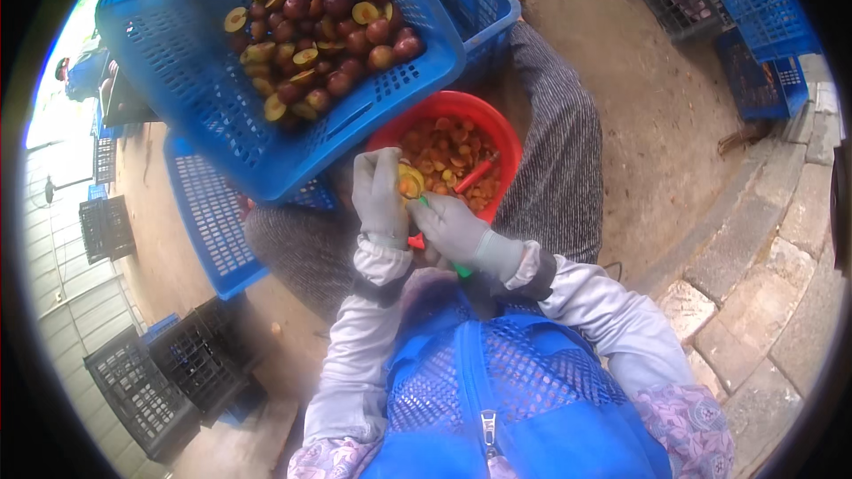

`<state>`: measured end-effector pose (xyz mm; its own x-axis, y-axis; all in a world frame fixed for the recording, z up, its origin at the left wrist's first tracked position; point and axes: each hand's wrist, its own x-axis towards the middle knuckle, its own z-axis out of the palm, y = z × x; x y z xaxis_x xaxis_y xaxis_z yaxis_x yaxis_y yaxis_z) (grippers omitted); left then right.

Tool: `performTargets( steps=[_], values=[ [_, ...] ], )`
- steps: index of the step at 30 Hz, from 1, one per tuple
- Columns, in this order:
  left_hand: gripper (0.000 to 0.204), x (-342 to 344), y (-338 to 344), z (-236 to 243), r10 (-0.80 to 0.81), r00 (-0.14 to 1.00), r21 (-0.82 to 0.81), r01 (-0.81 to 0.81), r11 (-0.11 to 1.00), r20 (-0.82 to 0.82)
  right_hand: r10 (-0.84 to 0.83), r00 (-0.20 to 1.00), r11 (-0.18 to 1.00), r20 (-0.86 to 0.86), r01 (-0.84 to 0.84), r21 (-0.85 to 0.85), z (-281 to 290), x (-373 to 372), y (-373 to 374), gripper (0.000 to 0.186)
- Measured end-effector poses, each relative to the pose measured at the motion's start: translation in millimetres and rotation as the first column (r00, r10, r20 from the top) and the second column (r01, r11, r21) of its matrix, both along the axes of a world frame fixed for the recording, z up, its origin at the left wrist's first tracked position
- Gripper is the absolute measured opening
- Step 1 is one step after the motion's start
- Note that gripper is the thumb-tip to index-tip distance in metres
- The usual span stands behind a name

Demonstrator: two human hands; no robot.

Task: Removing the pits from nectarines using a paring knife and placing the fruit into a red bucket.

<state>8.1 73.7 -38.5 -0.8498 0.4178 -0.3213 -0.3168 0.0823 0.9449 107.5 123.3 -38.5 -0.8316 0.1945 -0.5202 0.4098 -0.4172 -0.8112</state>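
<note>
Over the red bucket (510, 146), my gloved left hand (378, 195) is closed around a cut plum half (410, 179), its yellow flesh turned to my right. My right hand (458, 229), also gloved in grey, grips a green-handled tool (463, 270). The tip end of that tool meets the plum; its working end is too small to make out. Orange-brown pits and fruit scraps (451, 144) lie in the bucket, with a red bar-like piece (477, 176) across them. Beyond, a blue crate (200, 111) holds many plums (333, 31), some whole and some halved.
Another blue crate (200, 204) stands beneath the plum crate on the left, and one more (497, 13) behind it. Black crates (142, 390) sit at lower left. Several blue and black crates (754, 0) are at far right, near a brick-paved edge (737, 328).
</note>
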Motion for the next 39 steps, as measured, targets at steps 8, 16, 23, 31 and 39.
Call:
performTargets(
  steps=[8, 16, 23, 31, 39],
  values=[
    [0.017, 3, -11, -5, -0.169, 0.943, -0.003, 0.176, 0.984, -0.286, 0.029, 0.998, 0.989, 0.052, -0.021, -0.143, -5, -4, 6, 0.034],
    [0.014, 0, -5, -2, -0.165, 0.944, -0.184, 0.116, 0.976, -0.284, 0.099, 0.986, 0.945, 0.133, -0.051, -0.322, 5, -5, 11, 0.039],
    [0.035, -10, -27, -6, -0.173, 0.971, 0.376, 0.101, 0.921, 0.164, 0.061, 0.997, 0.880, 0.042, -0.034, -0.473, 4, -6, 17, 0.040],
    [0.028, -9, -21, -28, -0.149, 0.945, -0.127, 0.117, 0.985, -0.292, 0.252, 0.955, 0.881, 0.157, -0.159, -0.446, 11, -12, 23, 0.041],
    [0.028, -26, -25, -12, -0.409, 0.869, -0.100, 0.450, 0.887, 0.278, 0.379, 0.914, 0.739, 0.145, -0.204, -0.642, 12, -11, 32, 0.035]
  ],
)
